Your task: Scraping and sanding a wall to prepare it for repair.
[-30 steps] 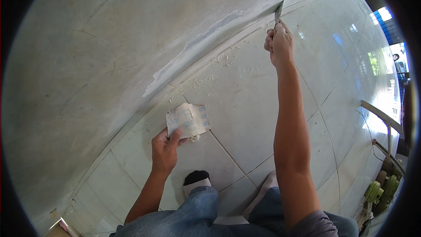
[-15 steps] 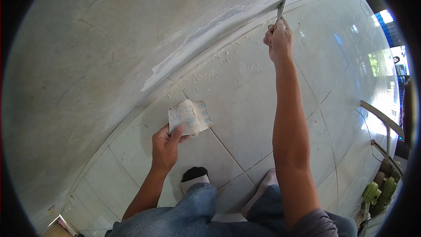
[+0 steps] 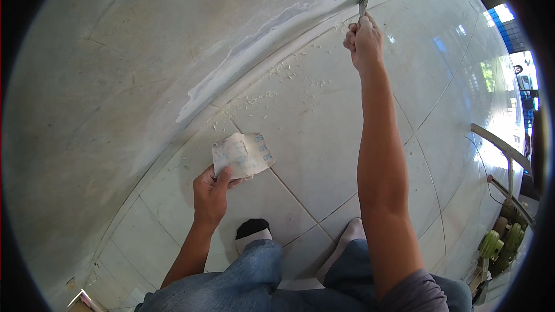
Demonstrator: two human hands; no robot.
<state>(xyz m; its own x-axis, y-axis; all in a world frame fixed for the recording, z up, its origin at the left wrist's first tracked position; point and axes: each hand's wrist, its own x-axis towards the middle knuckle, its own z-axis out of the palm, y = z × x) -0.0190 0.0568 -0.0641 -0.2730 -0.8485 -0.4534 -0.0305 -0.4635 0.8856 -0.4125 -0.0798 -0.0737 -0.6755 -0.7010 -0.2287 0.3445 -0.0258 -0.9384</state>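
Scraper is the tool doing the work, and it sits far out in front, with its flat blade pressed into the line where the grey wall meets the tiled floor. The right hand is closed tight in a fist around its handle, with the arm stretched out long. The left hand is closed too, pinching a folded sheet of sandpaper between thumb and fingers, low and close to the knees.

It looks like the scraping step is going on, with old stuff being cleaned off the bottom of the wall. A pale, scraped strip runs along the wall just above the floor line, and little white crumbs lie on the tiles beside it. The next move likely needs the blade kept flat and low against the wall, pushed along the corner without digging in. The sandpaper looks ready for rubbing the strip smooth.

The corner line is the edge to follow. It bends in the picture, but that is only the camera. There is lots of open floor to both sides of the right arm. The feet in socks are well back from the wall. Green machines and a pale bar stand far off to the right, well apart from both hands.
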